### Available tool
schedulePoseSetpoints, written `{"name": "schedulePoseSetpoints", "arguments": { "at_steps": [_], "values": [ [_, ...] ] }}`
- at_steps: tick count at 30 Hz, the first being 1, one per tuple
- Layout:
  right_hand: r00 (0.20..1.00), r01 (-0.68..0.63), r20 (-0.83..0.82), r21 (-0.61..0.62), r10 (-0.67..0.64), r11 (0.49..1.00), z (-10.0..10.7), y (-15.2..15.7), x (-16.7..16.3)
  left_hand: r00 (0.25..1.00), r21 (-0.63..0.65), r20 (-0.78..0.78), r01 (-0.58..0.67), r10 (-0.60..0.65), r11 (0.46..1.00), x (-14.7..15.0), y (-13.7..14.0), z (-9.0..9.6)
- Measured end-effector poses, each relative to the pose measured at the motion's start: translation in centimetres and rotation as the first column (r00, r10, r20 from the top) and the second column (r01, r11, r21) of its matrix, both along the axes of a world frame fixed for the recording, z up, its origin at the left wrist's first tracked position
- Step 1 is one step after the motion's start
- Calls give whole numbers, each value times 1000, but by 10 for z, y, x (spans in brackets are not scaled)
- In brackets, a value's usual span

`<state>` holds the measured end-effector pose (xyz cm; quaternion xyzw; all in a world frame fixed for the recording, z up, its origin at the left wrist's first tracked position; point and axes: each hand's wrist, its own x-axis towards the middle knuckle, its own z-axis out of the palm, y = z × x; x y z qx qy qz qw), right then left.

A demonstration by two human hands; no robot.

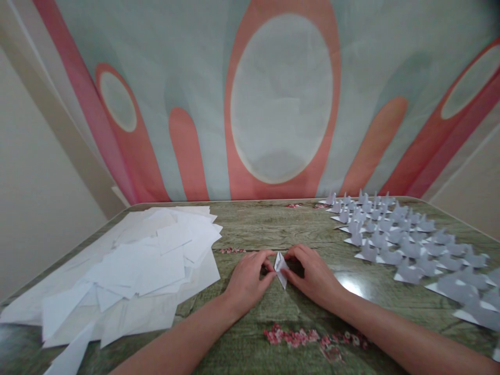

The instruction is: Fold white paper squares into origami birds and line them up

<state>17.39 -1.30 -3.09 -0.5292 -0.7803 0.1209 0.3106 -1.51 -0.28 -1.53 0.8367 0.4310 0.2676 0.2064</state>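
Note:
Between my two hands, above the middle of the table, is a small folded piece of white paper [280, 266] with a narrow, pointed shape. My left hand [252, 273] pinches its left side between thumb and fingers. From the other side, my right hand [310, 271] grips the paper's right edge, thumb low and fingers at the top. The paper's lower tip points down toward me. Parts of its folds are hidden behind my fingertips.
On the left, a loose pile of white paper sheets [144, 265] spreads over the table [250, 312]. Rows of folded white paper birds [402, 234] stand on the right. Behind the table hangs a patterned cloth [211, 104] in red and grey-green.

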Motion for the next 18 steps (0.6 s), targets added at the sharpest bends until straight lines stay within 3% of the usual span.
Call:
{"name": "schedulePoseSetpoints", "arguments": {
  "at_steps": [6,14,18],
  "values": [
    [1000,25,-13,-16,-25,1000,-1,-1,0,999,85,-50,-15,19,996,-1,-3,6],
    [994,-94,-63,-19,93,995,2,0,3,995,113,-93,50,-39,992,-1,-4,9],
    [978,-152,-153,-46,144,987,5,-1,4,997,95,-71,10,-3,995,-1,-4,8]
  ]
}}
